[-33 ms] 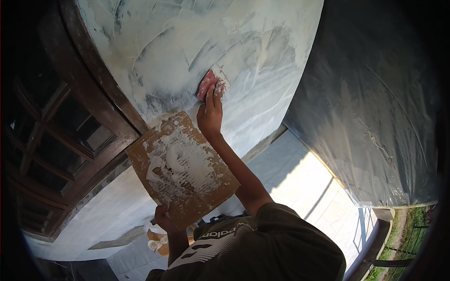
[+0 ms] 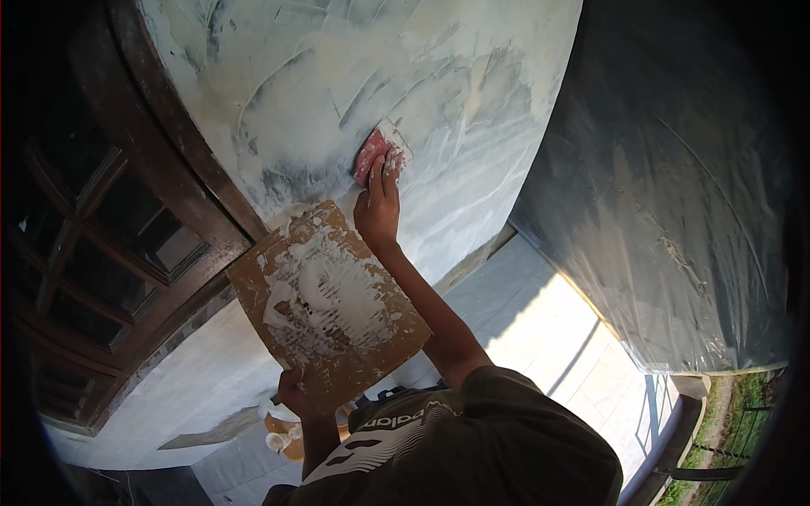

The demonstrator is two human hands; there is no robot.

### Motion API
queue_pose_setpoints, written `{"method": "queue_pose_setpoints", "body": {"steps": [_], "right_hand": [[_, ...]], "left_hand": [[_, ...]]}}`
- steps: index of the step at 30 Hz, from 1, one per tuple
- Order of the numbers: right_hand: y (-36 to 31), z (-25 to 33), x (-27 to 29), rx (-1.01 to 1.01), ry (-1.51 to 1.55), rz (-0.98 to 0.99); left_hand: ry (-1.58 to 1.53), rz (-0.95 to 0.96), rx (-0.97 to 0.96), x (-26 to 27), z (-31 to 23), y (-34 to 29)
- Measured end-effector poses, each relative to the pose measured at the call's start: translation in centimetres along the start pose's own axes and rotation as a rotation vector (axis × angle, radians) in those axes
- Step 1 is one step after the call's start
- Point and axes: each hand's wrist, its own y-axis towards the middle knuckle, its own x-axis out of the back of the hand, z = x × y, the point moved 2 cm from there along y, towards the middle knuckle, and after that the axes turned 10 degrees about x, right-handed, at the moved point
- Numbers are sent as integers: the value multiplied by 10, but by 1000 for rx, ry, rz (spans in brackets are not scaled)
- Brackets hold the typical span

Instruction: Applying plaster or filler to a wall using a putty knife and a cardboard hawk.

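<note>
My right hand (image 2: 380, 202) grips a reddish putty spreader (image 2: 369, 155) smeared with white and holds it flat to the wall (image 2: 439, 76). Streaks and curved ridges of white putty cover that wall, with grey patches showing through. By its lower edge, my left hand (image 2: 297, 395) clasps a brown board (image 2: 371, 363), its fingers partly hidden behind it. A thick, uneven heap of white putty (image 2: 316, 287) lies spread across the board's face. The board's far edge is close to the wall, left of my right forearm.
A dark wooden frame with glass panes (image 2: 126, 244) borders the wall on the left. Dark plastic sheeting (image 2: 658, 202) hangs at right. Below are pale floor tiles (image 2: 540, 337), partly sunlit. A tan container (image 2: 287, 434) sits low, partly behind my left arm.
</note>
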Motion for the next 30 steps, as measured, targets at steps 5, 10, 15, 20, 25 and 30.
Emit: {"method": "queue_pose_setpoints", "body": {"steps": [5,10,15,20,25,30], "right_hand": [[-54,20,19,5,92,117],[-96,21,72,-580,750,191],[-67,10,116,-1063,1159,78],[-57,49,128,-1016,1234,138],[-48,79,134,-954,1193,205],[-49,105,133,-920,1135,321]], "left_hand": [[-13,-18,-1,7,-8,-17],[-15,-29,-46,12,-20,-27],[0,-16,-11,32,-38,-21],[7,-41,-4,42,-65,-37],[-9,-74,31,55,-74,-44],[-11,-69,-14,61,-74,-54]]}}
